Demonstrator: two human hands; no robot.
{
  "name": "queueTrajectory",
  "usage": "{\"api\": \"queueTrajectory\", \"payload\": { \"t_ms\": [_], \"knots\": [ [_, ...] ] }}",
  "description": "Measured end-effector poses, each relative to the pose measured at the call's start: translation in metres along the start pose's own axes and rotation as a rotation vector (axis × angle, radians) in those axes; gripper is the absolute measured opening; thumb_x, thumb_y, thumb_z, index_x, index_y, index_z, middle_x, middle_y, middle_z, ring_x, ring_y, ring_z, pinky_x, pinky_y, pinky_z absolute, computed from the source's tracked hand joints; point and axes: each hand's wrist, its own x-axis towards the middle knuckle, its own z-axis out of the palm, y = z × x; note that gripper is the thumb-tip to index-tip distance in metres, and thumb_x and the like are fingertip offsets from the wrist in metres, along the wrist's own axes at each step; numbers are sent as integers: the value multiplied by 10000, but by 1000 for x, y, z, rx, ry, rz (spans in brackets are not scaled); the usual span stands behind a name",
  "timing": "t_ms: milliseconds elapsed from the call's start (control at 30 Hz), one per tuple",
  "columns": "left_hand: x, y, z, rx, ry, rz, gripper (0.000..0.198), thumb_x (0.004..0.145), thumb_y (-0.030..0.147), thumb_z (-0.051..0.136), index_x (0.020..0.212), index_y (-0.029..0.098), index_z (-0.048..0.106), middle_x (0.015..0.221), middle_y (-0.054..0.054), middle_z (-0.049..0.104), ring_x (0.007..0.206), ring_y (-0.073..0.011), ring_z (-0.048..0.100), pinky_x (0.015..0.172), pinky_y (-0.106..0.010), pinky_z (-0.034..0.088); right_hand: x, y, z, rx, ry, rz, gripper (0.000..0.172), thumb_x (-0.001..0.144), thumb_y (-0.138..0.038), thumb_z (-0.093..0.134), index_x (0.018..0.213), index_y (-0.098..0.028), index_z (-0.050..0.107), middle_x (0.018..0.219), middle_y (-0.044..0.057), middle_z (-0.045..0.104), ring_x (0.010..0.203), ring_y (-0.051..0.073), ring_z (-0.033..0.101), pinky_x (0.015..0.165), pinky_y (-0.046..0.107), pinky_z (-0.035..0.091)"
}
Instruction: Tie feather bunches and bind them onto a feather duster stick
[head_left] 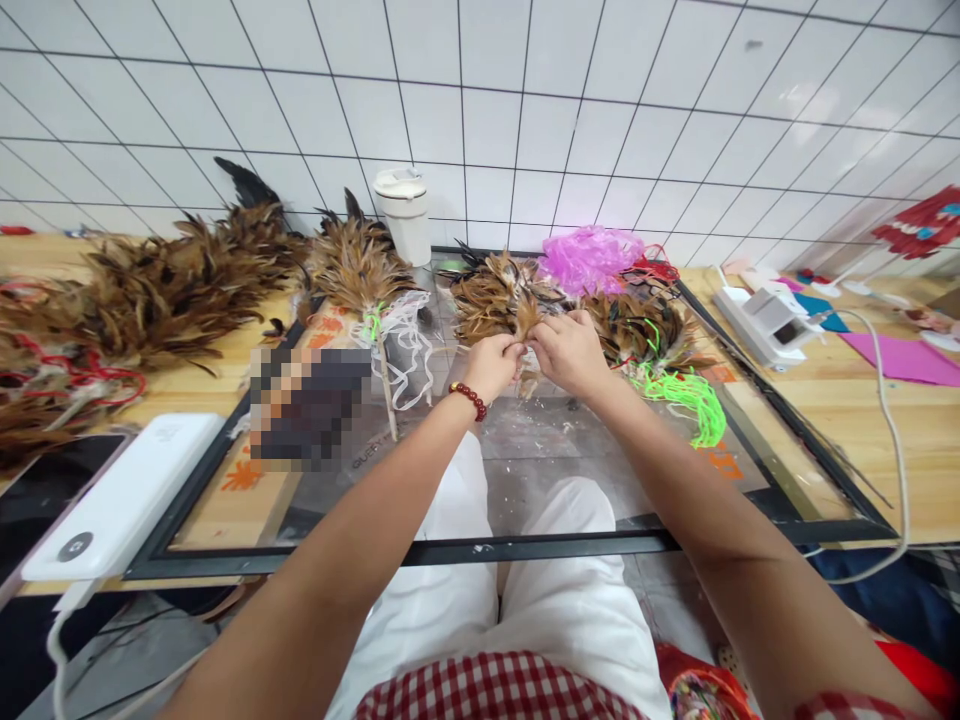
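Observation:
My left hand (491, 366), with a red bead bracelet at the wrist, and my right hand (570, 350) meet over the glass-topped table (540, 450). Both are closed in a pinch on a small bundle of brown feathers (495, 300) that fans out just beyond my fingers. A finished feather duster on a stick (360, 270) lies to the left of my hands, tied with white and green string. More brown feathers (637, 325) lie to the right of my hands.
A big heap of brown feathers (150, 290) covers the left of the wooden bench. A white cup (405, 212) stands by the tiled wall. Pink plastic (589, 258), green cords (686, 395), a white power bank (124, 505) and a white device (761, 322) lie around.

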Motion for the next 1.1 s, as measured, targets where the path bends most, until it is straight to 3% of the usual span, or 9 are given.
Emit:
{"api": "queueTrajectory", "payload": {
  "t_ms": [133, 300, 433, 533, 633, 733, 900, 1100],
  "knots": [
    [3, 4, -4, -68, 117, -16, 174, 827, 128, 509, 671, 148, 582, 511, 35, 503, 377, -72, 485, 392, -176, 362, 1, 14, -2, 97, -48, 157, 246, 886, -184, 448, 939, -154, 687, 902, 108, 673, 845, 216, 567, 767, 336, 296],
    [5, 6, -6, -158, 193, -61, 180, 857, 148, 459, 711, 148, 564, 526, 42, 487, 383, -67, 487, 383, -171, 363, 2, 29, -8, 466, -490, 48, 144, 726, -162, 617, 812, -182, 730, 811, 27, 712, 722, 153, 597, 663, 248, 369],
    [4, 6, -5, -192, 195, -69, 167, 857, 149, 470, 720, 142, 566, 534, 42, 496, 384, -60, 484, 384, -169, 362, 0, 29, -11, 475, -653, 65, 126, 694, -134, 592, 721, -170, 709, 681, 23, 676, 595, 131, 534, 588, 248, 349],
    [2, 9, -5, -257, 177, -91, 154, 859, 147, 483, 729, 138, 565, 525, 46, 492, 388, -55, 483, 396, -164, 365, 1, 24, -8, 773, -546, 108, 59, 722, -183, 589, 713, -168, 646, 634, -1, 609, 568, 111, 483, 582, 242, 353],
    [-2, 14, -6, -393, 88, -147, 128, 857, 149, 511, 741, 130, 562, 553, 27, 538, 436, -59, 526, 448, -169, 417, 4, 15, 0, 1244, -285, 305, 159, 766, -329, 609, 727, -178, 579, 624, -24, 550, 579, 102, 477, 594, 238, 377],
    [-6, 18, -7, -478, -14, -189, 117, 861, 143, 519, 765, 113, 578, 641, -26, 626, 523, -77, 597, 530, -190, 482, 9, 3, 9, 1521, -75, 508, 250, 730, -407, 670, 714, -181, 565, 615, -36, 528, 561, 86, 457, 580, 230, 372],
    [-8, 20, -8, -553, -118, -229, 114, 878, 154, 521, 829, 101, 608, 693, -63, 672, 587, -102, 640, 578, -208, 510, 12, -14, 18, 1654, 108, 629, 287, 649, -418, 747, 701, -191, 580, 674, -29, 569, 619, 95, 504, 628, 239, 417],
    [-8, 19, -6, -546, -195, -248, 119, 833, 155, 606, 730, 98, 590, 622, -31, 610, 511, -69, 566, 497, -179, 458, 11, -16, 26, 1517, 171, 635, 285, 677, -443, 708, 699, -194, 571, 672, -32, 549, 641, 102, 495, 675, 251, 430]
  ]
}}
